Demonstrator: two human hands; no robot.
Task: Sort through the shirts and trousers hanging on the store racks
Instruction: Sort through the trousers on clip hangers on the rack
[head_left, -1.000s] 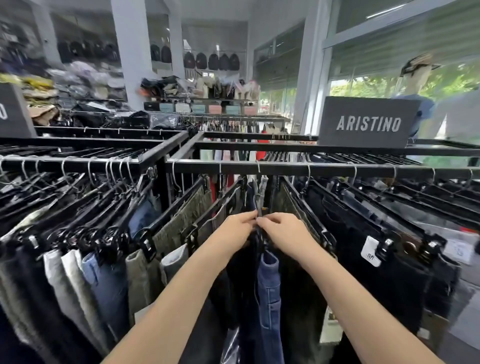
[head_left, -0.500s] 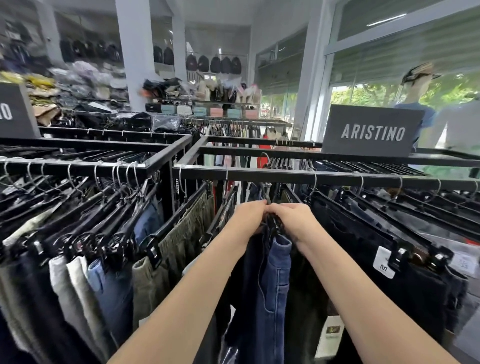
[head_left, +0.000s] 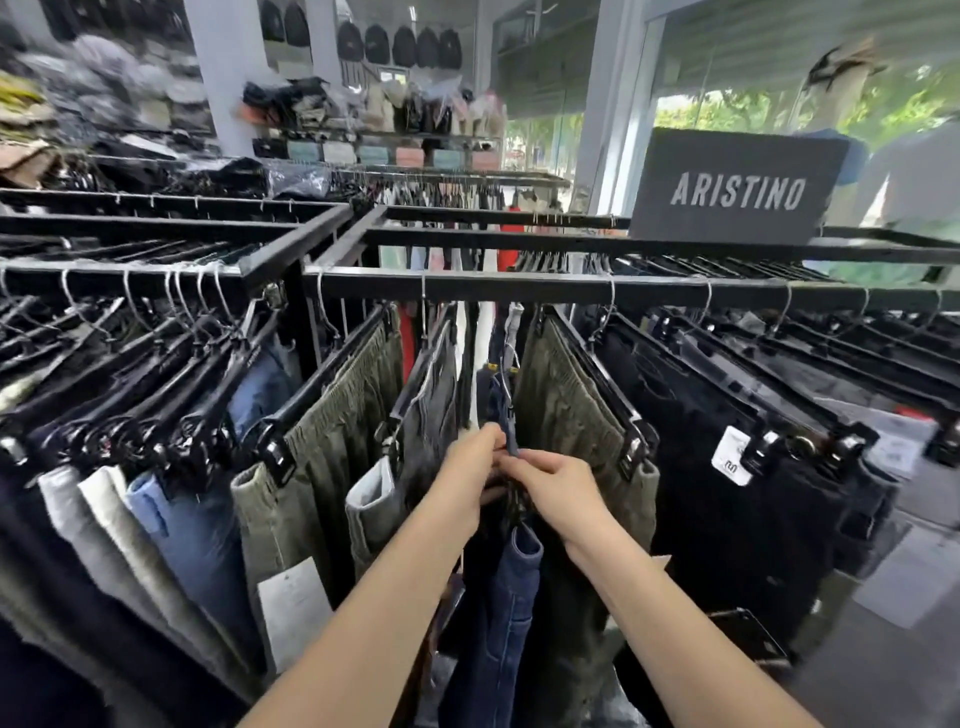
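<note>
A person's left hand (head_left: 470, 470) and right hand (head_left: 558, 486) meet, fingertips touching, at the near end of a hanger carrying blue jeans (head_left: 511, 597), midway along a black store rack (head_left: 519, 286). Both grips are closed, fingers curled in on the waistband end, though whether they pinch denim or the hanger's clip is probably beyond what this angle can settle. The jeans drop straight down from the grips, long axis vertical, while their hanger runs away from the person and up toward the rail. Any slide along that rail would go sideways, and neither hand sits nearer than the other. Olive trousers (head_left: 566, 410) hang just beside the jeans on the right, with a grey-green pair (head_left: 431, 415) on the left. Black trousers (head_left: 727, 530) fill the rail further right. A grey sign (head_left: 737, 189) atop the rack reads "ARISTINO". A white size tag (head_left: 731, 458) clipped to the black trousers bears a mark too small to read.
</note>
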